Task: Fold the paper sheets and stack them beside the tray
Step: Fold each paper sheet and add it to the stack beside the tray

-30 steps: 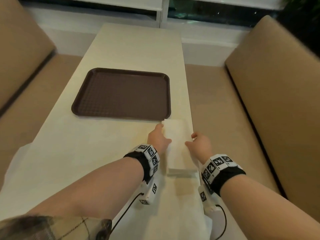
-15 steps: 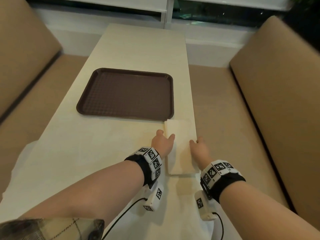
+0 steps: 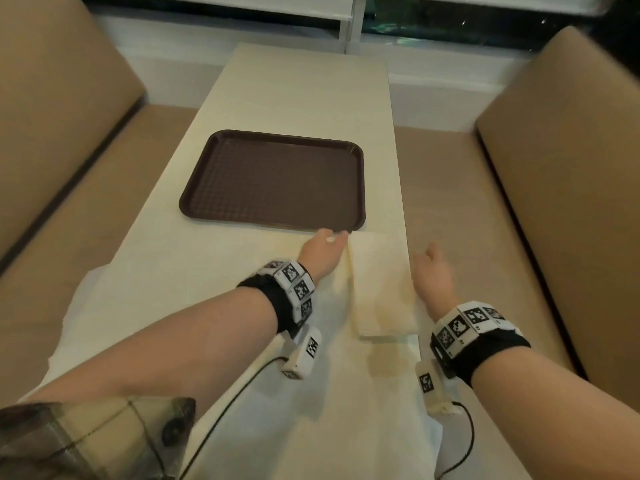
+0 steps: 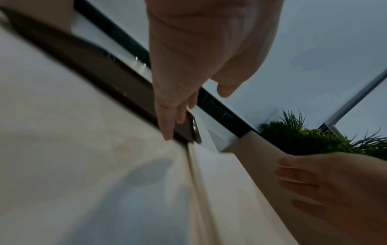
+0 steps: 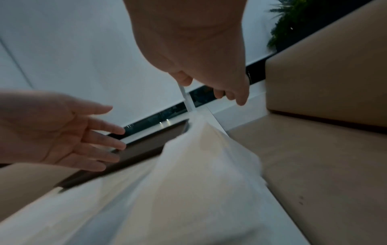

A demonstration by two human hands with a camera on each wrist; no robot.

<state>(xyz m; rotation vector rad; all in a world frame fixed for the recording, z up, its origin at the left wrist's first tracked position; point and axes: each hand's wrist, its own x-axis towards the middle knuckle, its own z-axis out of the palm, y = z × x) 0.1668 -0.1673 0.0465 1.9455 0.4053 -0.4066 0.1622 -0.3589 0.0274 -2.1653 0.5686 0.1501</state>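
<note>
Head view: folded sheets lie on the surface just beside the tray. Left hand and right hand flank them, fingers spread, holding nothing. Light, limp paper; best pinched at the edges.

Both hands have come off the folded paper stack. The left hand has slid forward to the tray edge (fingers straight); the right hand has moved out past the surface edge.
</note>
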